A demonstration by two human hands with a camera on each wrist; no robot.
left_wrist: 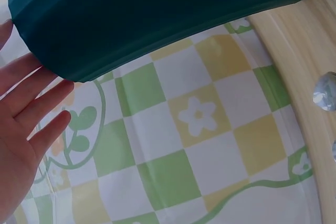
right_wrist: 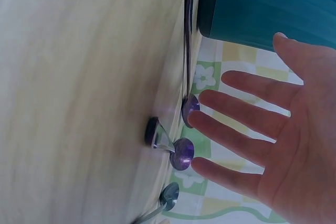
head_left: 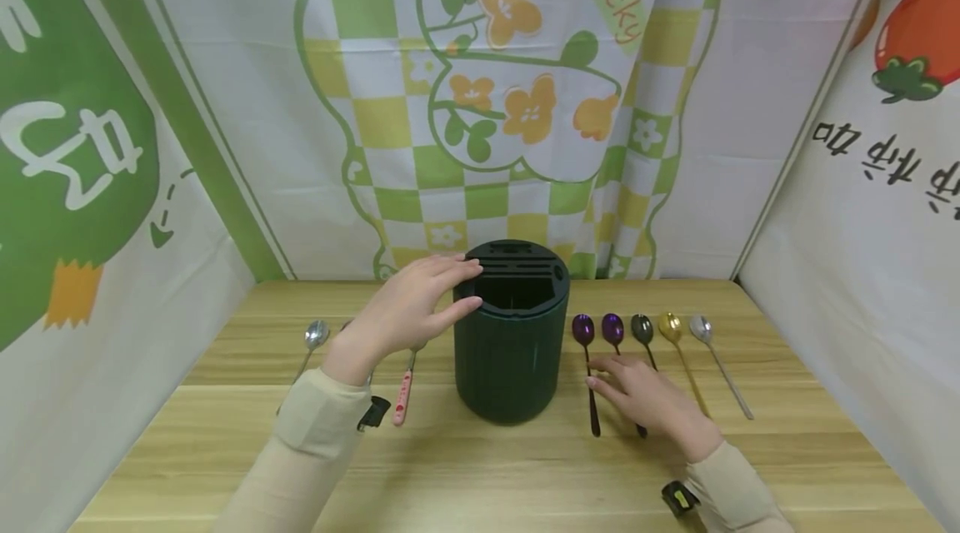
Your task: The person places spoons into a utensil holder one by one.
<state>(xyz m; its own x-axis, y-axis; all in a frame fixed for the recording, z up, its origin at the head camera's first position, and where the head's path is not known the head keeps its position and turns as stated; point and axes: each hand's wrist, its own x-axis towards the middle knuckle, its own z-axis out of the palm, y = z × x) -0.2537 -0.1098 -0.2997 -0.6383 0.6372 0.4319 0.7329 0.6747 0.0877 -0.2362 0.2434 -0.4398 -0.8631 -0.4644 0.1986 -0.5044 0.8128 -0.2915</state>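
A dark green utensil holder (head_left: pixel 510 350) with a slotted top stands upright in the middle of the table. My left hand (head_left: pixel 416 304) touches the left side of its rim with extended fingers; the left wrist view shows those fingers against the ribbed wall. Above the row of spoons on the right, my right hand (head_left: pixel 645 396) is spread with straight fingers and holds nothing. Nearest to it are a purple spoon (head_left: pixel 583 329) with a dark handle and a second purple spoon (head_left: pixel 612 328), whose handle is partly hidden by the hand.
Further right lie a black spoon (head_left: pixel 642 328), a gold spoon (head_left: pixel 686 366) and a silver spoon (head_left: pixel 723 371). On the left are another silver spoon (head_left: pixel 316 335) and a pink-handled utensil (head_left: pixel 403 396), partly behind the left arm. A patterned curtain (head_left: pixel 480 200) hangs behind the wooden table (head_left: pixel 480 475).
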